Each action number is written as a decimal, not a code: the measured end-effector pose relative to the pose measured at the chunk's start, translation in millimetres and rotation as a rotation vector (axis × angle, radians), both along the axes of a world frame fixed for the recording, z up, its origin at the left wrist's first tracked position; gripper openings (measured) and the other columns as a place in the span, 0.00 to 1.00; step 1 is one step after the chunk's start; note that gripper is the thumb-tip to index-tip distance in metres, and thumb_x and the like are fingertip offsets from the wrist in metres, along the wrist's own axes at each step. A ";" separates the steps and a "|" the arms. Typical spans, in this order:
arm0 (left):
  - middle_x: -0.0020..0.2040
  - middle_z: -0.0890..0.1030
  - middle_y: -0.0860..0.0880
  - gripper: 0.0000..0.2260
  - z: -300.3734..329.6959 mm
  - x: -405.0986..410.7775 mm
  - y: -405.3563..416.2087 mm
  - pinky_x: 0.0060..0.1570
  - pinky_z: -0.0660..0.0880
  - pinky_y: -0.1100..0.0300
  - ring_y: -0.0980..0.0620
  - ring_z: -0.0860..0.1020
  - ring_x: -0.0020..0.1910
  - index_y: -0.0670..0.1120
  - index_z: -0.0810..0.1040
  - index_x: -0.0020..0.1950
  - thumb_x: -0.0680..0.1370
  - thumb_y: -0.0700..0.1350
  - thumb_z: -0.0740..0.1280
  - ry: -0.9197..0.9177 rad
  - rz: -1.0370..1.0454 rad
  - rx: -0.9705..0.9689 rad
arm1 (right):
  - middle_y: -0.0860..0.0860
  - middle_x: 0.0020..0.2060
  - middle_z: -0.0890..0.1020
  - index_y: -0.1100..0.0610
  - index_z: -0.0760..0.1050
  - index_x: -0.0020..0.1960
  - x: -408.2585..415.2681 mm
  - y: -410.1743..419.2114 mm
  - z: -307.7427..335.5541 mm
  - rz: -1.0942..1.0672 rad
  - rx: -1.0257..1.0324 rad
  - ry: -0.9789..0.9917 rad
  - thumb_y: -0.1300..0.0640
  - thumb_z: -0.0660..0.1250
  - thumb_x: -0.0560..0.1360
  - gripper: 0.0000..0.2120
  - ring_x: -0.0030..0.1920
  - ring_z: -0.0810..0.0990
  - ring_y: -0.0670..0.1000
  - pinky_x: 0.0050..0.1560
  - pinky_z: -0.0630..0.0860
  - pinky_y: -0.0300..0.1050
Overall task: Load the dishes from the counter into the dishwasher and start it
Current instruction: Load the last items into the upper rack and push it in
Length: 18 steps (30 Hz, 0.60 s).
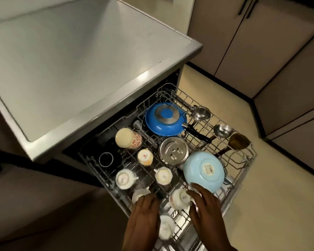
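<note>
Your two hands are over the near edge of the pulled-out dishwasher rack (243,160), backs up. Your left hand (145,216) lies with fingers fairly straight and together, tips at a white cup (140,193) standing upside down in the rack; whether it grips the cup or just touches it, you can't tell from this view. Your right hand (205,207) is spread, fingers extended, thumb side against another upturned white cup (179,199), fingertips at the rim of the light blue bowl (204,171); it doesn't plainly hold anything. A third white cup (166,229) sits between your wrists, blurred. The rack is full: blue frying pan (163,119) upside down at the back with its black handle pointing right, steel lid (173,151) just in front of it, the light blue bowl face down to the lid's right, touching or nearly so. Left half holds a flowered mug (128,138), a black cup (109,159), a small orange-marked cup (145,157) and two more white cups (125,179) and (163,175), all bottoms up. Two steel ladles (201,113) and (223,130) plus a brown spoon (238,141) lie across the right side of the rack. The counter (76,57) above the dishwasher is grey, and cabinet doors (243,33) stand at top right beyond the tan floor (272,196).
</note>
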<state>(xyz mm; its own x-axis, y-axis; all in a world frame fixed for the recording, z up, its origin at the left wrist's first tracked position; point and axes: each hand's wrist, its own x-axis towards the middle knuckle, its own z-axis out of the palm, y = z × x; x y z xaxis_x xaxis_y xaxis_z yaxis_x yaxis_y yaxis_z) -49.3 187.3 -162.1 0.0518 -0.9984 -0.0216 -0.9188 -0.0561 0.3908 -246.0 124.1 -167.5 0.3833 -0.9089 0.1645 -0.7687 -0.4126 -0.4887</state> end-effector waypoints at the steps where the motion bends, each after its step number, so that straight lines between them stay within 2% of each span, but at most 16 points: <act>1: 0.54 0.76 0.51 0.14 1.1 -5.4 7.0 0.50 0.69 0.59 0.50 0.74 0.50 0.51 0.76 0.52 0.68 0.45 0.59 0.016 -0.007 0.018 | 0.49 0.64 0.74 0.50 0.74 0.60 -5.8 4.0 2.3 -0.002 0.002 0.009 0.59 0.63 0.72 0.17 0.61 0.74 0.52 0.57 0.68 0.47; 4: 0.54 0.75 0.53 0.12 5.8 -25.1 37.3 0.52 0.72 0.58 0.51 0.74 0.51 0.53 0.74 0.53 0.71 0.49 0.60 0.077 0.024 0.047 | 0.50 0.62 0.75 0.52 0.76 0.59 -25.0 23.2 10.4 0.008 -0.018 0.049 0.61 0.65 0.71 0.17 0.61 0.73 0.53 0.58 0.66 0.44; 7: 0.54 0.74 0.53 0.12 9.6 -49.4 68.9 0.54 0.73 0.56 0.50 0.74 0.53 0.53 0.73 0.55 0.72 0.48 0.62 0.113 0.070 0.053 | 0.52 0.61 0.76 0.55 0.77 0.58 -46.2 38.2 15.9 0.015 -0.031 0.060 0.62 0.64 0.71 0.16 0.60 0.74 0.54 0.57 0.66 0.44; 10: 0.54 0.75 0.53 0.12 20.5 -72.3 98.4 0.53 0.74 0.57 0.51 0.75 0.53 0.53 0.73 0.55 0.72 0.47 0.60 0.122 0.105 0.034 | 0.51 0.61 0.76 0.54 0.77 0.58 -68.8 58.4 18.5 0.016 -0.010 0.065 0.64 0.64 0.71 0.17 0.60 0.74 0.52 0.56 0.67 0.45; 13: 0.55 0.76 0.54 0.16 25.9 -88.5 110.9 0.54 0.74 0.59 0.52 0.76 0.54 0.53 0.74 0.56 0.69 0.45 0.66 0.165 0.125 0.046 | 0.51 0.62 0.75 0.54 0.75 0.60 -90.8 60.8 16.8 0.017 0.037 0.112 0.67 0.68 0.70 0.20 0.61 0.74 0.54 0.56 0.67 0.47; 15: 0.54 0.76 0.54 0.19 33.7 -107.6 120.5 0.54 0.72 0.62 0.53 0.76 0.53 0.53 0.75 0.56 0.66 0.44 0.70 0.164 0.146 0.050 | 0.52 0.62 0.75 0.55 0.75 0.61 -110.7 59.2 23.1 0.039 0.054 0.161 0.67 0.70 0.70 0.21 0.61 0.75 0.57 0.57 0.70 0.49; 18: 0.54 0.76 0.55 0.19 39.6 -127.7 119.0 0.52 0.74 0.62 0.54 0.76 0.52 0.53 0.75 0.56 0.66 0.45 0.71 0.168 0.159 0.042 | 0.56 0.62 0.76 0.58 0.76 0.61 -125.2 45.1 34.3 0.035 0.070 0.248 0.68 0.72 0.68 0.23 0.59 0.77 0.60 0.56 0.75 0.54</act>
